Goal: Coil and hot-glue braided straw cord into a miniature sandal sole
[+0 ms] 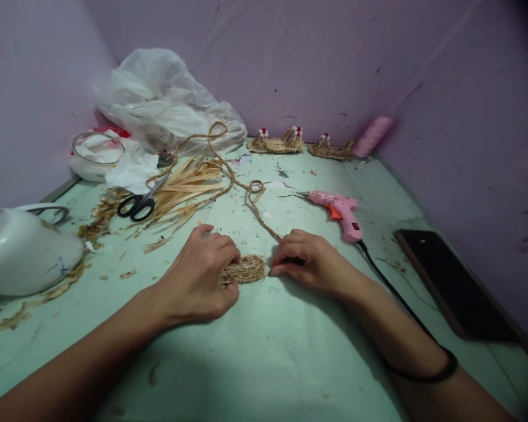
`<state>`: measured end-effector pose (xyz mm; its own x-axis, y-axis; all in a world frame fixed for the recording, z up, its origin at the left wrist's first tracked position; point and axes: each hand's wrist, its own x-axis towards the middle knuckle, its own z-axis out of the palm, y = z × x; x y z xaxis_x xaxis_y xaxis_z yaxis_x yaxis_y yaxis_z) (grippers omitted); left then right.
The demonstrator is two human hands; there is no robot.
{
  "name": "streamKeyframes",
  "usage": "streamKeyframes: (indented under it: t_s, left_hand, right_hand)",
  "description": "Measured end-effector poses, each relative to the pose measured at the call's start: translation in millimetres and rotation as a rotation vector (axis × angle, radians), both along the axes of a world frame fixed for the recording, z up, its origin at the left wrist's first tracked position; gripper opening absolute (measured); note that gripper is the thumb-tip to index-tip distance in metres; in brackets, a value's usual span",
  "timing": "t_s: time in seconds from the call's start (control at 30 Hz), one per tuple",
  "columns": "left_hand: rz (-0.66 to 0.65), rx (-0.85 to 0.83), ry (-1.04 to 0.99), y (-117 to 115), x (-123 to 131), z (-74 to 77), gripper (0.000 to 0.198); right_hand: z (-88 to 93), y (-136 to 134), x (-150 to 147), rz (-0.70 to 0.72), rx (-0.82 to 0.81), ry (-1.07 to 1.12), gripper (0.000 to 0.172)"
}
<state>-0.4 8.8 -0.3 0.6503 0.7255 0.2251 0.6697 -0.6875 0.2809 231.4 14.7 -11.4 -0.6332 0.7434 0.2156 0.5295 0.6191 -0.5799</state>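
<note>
My left hand (206,272) grips the left end of a small oval coil of braided straw cord (246,269) resting on the green tabletop, fingers over the far edge and thumb at the near edge. At the coil's right tip, my right hand (305,261) is closed in a pinch, its fingertips beside the coil. A length of braided cord (264,223) runs from under the right hand's fingers away across the table, looping toward the back. What lies exactly between the right fingertips is partly hidden.
A pink glue gun (341,211) lies right of centre, its black cable trailing past my right forearm. A phone (453,284) lies at far right. Black-handled scissors (136,206), straw strips (189,187) and a white pot (26,252) are left; two beaded straw pieces (276,145) stand behind.
</note>
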Motion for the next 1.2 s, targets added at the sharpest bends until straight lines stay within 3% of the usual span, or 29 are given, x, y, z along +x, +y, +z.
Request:
streamKeyframes:
  t_s: [0.23, 0.6, 0.8, 1.2]
  left_hand:
    - [-0.018, -0.051, 0.021, 2, 1, 2.1, 0.014]
    - [-0.058, -0.135, 0.024, 5, 1, 4.4, 0.014]
    - [-0.065, -0.148, 0.035, 4, 0, 5.3, 0.013]
    - [-0.086, -0.145, 0.054, 5, 1, 6.2, 0.011]
  right_hand:
    - [-1.4, -1, 1, -0.002, 0.045, -0.036, 0.009]
    - [-5.2, -3, -15, -0.170, 0.085, -0.073, 0.013]
    - [-3.7, -1, -10, -0.093, 0.158, -0.120, 0.011]
    - [-0.8, -3, -2, -0.053, 0.119, -0.068, 0.011]
